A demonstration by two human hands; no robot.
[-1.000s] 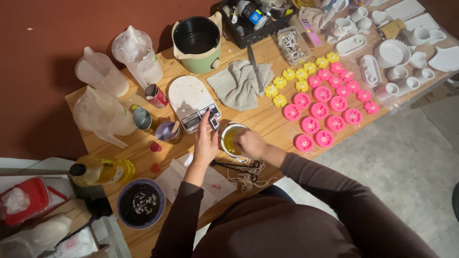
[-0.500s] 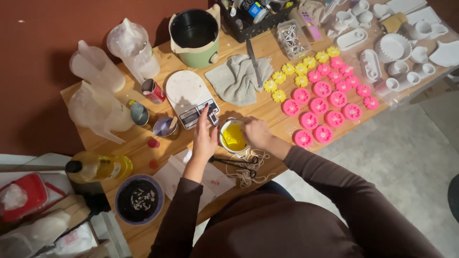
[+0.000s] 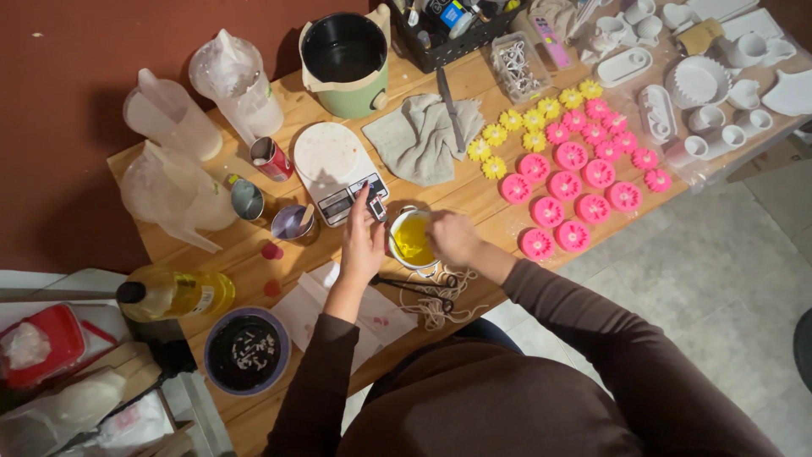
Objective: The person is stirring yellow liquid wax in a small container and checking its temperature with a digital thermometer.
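Fingers of the left hand (image 3: 362,245) pinch a small dark gadget (image 3: 375,203) beside the kitchen scale (image 3: 331,165). Right hand (image 3: 452,239) curls over the cup of yellow wax (image 3: 412,241) near the bench (image 3: 474,89) front edge; its grip is hidden.

The small white cup (image 3: 412,241) stands upright on the wooden table, just in front of the kitchen scale, and holds opaque yellow liquid that fills most of its interior. The slim dark handheld device (image 3: 375,206) is tilted, its upper end over the front edge of the scale and its lower end just beside the left rim of the cup.
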